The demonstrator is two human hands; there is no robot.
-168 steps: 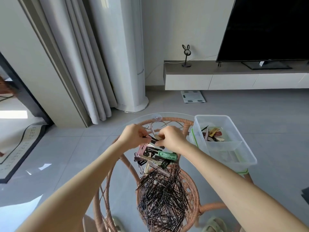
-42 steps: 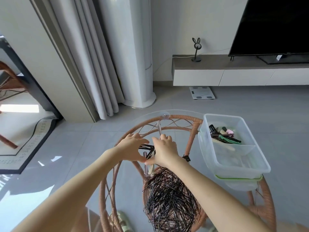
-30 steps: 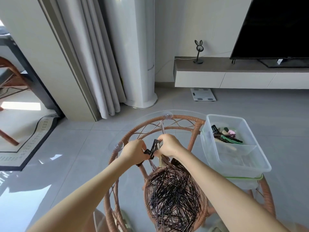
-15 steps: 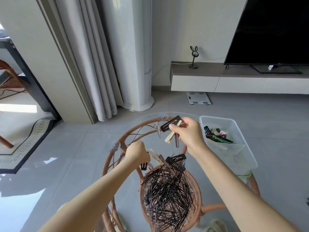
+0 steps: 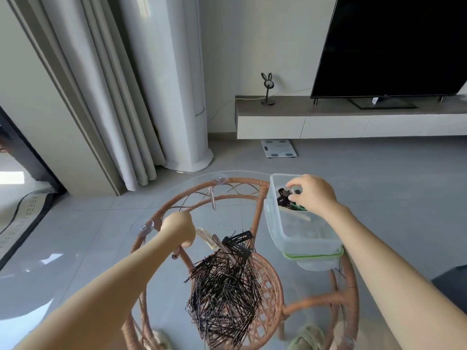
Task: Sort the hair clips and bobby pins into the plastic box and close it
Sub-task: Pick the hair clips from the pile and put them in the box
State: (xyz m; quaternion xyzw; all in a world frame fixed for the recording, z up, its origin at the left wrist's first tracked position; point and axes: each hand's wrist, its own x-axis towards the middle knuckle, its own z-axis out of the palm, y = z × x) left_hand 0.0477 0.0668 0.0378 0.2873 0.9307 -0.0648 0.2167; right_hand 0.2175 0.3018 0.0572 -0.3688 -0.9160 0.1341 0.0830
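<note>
Right hand (image 5: 312, 195): hovering over the far compartment of the clear plastic box (image 5: 275, 223), fingers curling down; I cannot tell whether I am pinching a clip or letting go.
Left hand (image 5: 179, 229): closing in a fist round a pinkish clip (image 5: 175, 255), only its tip poking out below.
Sorted black and green hair clips (image 5: 290, 205): lying in that far compartment.
Loose black hair clips (image 5: 237, 242): sitting at the heap's far edge on the round glass-topped rattan table (image 5: 255, 183).
Thin black wire bobby pins (image 5: 225, 286): lying tangled on the glass, near me.
Handling: I am judging the pins light, springy, slick and snagging; I am favouring pinching small bunches by their bent ends. The clips are looking stiff, so gripping the body is suiting them.
Green-edged lid (image 5: 313, 255): sitting under the box.
</note>
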